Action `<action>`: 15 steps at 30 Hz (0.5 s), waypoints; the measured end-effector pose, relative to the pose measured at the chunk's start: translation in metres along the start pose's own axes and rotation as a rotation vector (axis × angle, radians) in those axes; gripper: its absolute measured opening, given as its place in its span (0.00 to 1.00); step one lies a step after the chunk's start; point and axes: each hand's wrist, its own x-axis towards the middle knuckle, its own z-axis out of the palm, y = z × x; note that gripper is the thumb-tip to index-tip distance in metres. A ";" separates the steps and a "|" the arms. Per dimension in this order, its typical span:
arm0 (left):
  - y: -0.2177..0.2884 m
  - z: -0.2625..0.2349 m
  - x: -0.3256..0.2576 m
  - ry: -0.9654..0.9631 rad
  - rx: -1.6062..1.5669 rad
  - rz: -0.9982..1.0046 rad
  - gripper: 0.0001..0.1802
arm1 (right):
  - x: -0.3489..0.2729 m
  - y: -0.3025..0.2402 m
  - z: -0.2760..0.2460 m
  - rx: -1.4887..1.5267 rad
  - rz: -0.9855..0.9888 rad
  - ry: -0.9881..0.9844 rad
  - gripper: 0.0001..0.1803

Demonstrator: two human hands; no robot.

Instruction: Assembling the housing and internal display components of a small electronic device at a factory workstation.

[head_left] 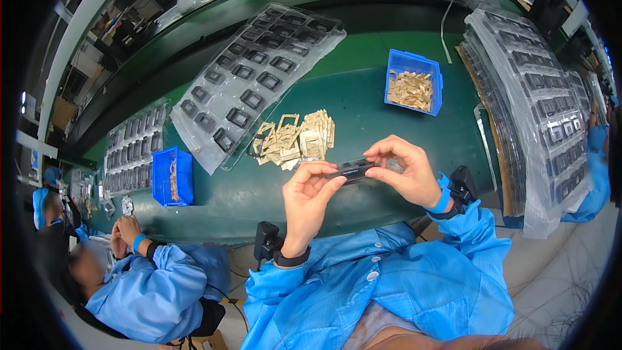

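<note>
Between my two hands, above the front of the green bench, is a small black rectangular plastic frame (352, 170). My left hand (309, 196) pinches its left end between thumb and fingers. At the other end, my right hand (407, 172) grips it the same way. The frame's long edge faces me, tilted so its side shows. Just beyond my hands lies a loose pile of thin tan frame-shaped pieces (295, 137). Parts of the black frame are covered by my fingertips.
A blue bin (438, 84) of small tan strips stands back right; another blue bin (184, 181) stands left. Clear trays of black frames (241, 84) lie behind the pile, and stacked trays (538, 104) rise at right. A co-worker in a blue sleeve (155, 301) sits at left.
</note>
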 end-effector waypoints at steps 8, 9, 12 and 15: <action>-0.010 0.007 -0.009 0.134 0.446 0.294 0.17 | -0.002 -0.004 0.002 -0.400 -0.251 -0.011 0.15; -0.011 0.007 -0.010 0.132 0.444 0.290 0.17 | -0.003 -0.007 0.006 -0.473 -0.338 -0.031 0.16; -0.010 0.015 -0.019 0.045 1.126 0.872 0.24 | -0.014 -0.007 0.015 -0.495 -0.426 -0.092 0.18; -0.016 0.016 -0.035 -0.006 1.230 0.882 0.27 | -0.033 0.005 0.014 -0.461 -0.400 -0.122 0.17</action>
